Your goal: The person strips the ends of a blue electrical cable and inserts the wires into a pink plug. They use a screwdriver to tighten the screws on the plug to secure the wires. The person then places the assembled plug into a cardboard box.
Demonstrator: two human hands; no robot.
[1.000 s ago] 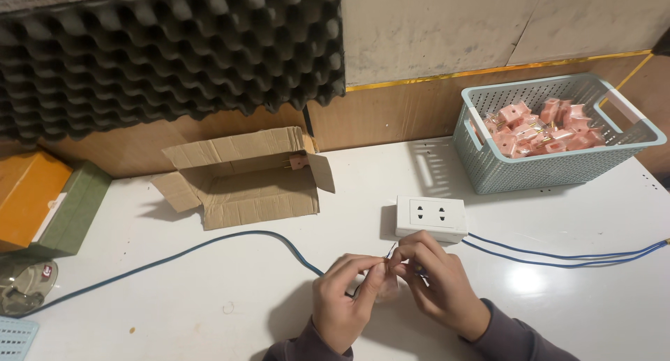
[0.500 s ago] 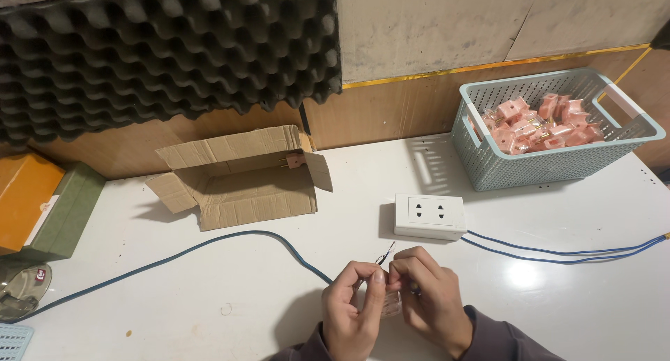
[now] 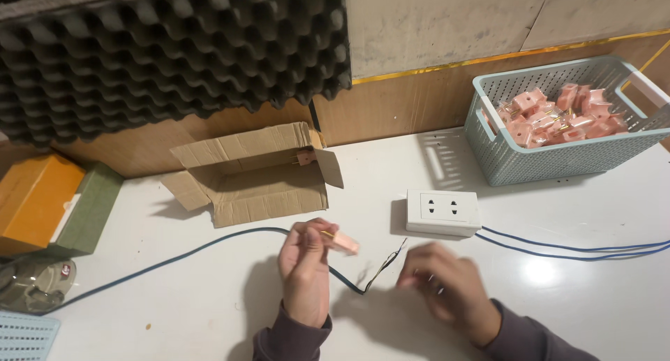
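Note:
My left hand [image 3: 305,267] holds a small pink plug part [image 3: 340,241] with brass pins, raised a little above the white table [image 3: 209,298]. A dark blue cable [image 3: 174,260] runs from the left under that hand and ends in a bare tip [image 3: 391,258] in front of the white socket block [image 3: 443,211]. My right hand [image 3: 443,288] is blurred, low over the table just right of the cable tip, fingers curled; nothing shows in it.
An open cardboard box [image 3: 258,176] with a pink part inside lies behind the hands. A pale blue basket [image 3: 513,162] full of pink parts stands at the back right. Blue wires [image 3: 579,248] lead right from the socket block. Orange and green boxes [image 3: 49,204] sit at left.
My hands were together on the cable end. They have come apart: the left has lifted away with the pink part, the right has slid to the right.

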